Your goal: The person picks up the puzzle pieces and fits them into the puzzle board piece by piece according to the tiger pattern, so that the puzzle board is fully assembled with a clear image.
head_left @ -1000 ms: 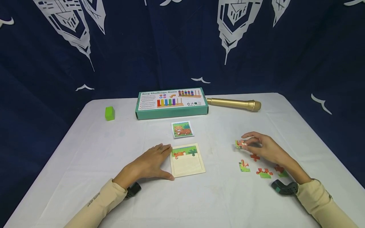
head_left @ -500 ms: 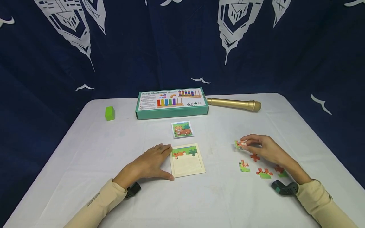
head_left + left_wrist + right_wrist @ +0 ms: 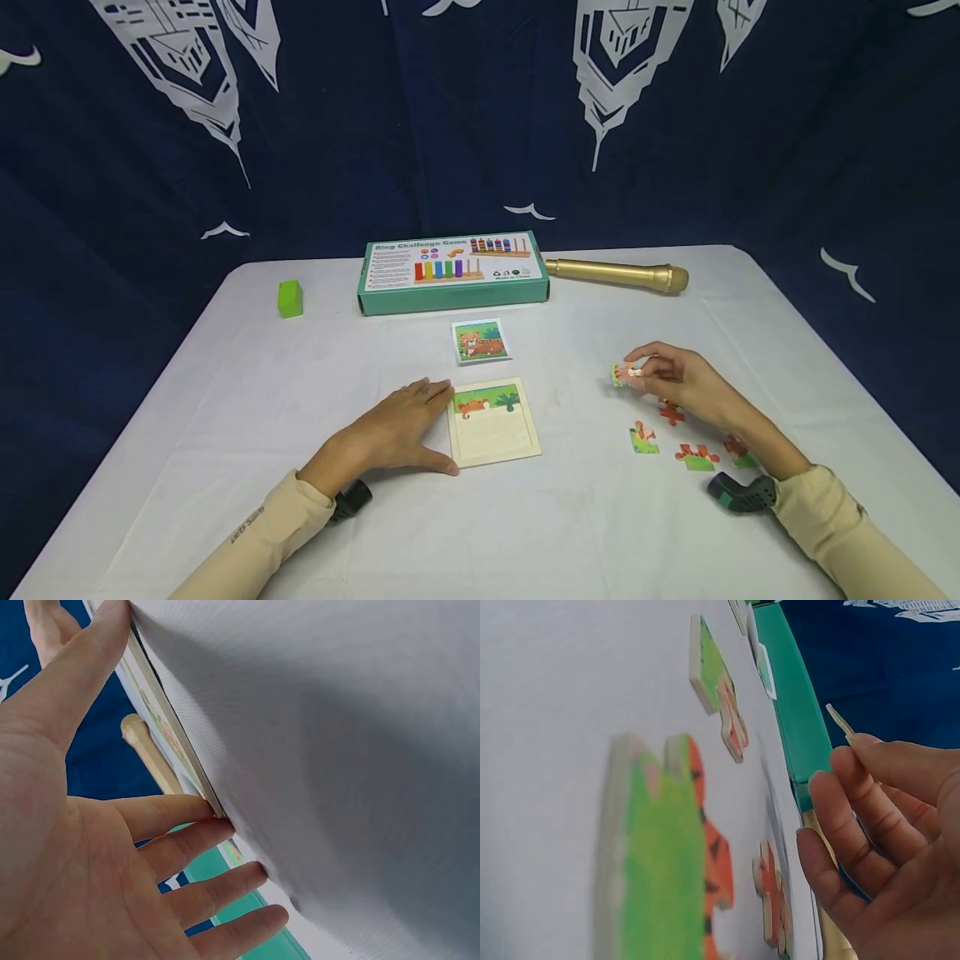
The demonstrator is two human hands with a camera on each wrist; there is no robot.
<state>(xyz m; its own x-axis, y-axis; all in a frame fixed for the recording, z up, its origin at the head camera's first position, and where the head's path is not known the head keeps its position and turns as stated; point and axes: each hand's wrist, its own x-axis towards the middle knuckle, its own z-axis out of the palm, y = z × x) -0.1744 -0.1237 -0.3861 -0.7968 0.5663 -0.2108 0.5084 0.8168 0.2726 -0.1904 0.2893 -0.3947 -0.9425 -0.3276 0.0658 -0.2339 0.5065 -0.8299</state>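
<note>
My right hand [image 3: 686, 385] pinches a puzzle piece [image 3: 622, 375] between thumb and fingertips, above the table on the right. In the right wrist view only the thin edge of that puzzle piece [image 3: 840, 720] shows past the thumb. Several loose pieces lie below this hand, among them a green-and-orange corner piece [image 3: 643, 438] and a green-bottomed piece [image 3: 697, 457]. My left hand [image 3: 401, 425] rests with fairly straight fingers at the left edge of a square wooden puzzle board [image 3: 495, 437]. Thumb and index finger touch the board's edge [image 3: 176, 724]. Its top strip shows green scenery and an orange animal part.
A small tiger picture card [image 3: 481, 342] lies behind the board. Farther back stand a green game box [image 3: 453, 279] and, at its right, a gold microphone [image 3: 615, 273]. A lime-green block [image 3: 289, 298] sits at the back left. A dark blue curtain hangs behind the table.
My right hand has risen slightly and shifted a little left with the pinched puzzle piece. The left hand and the board have stayed in place.
</note>
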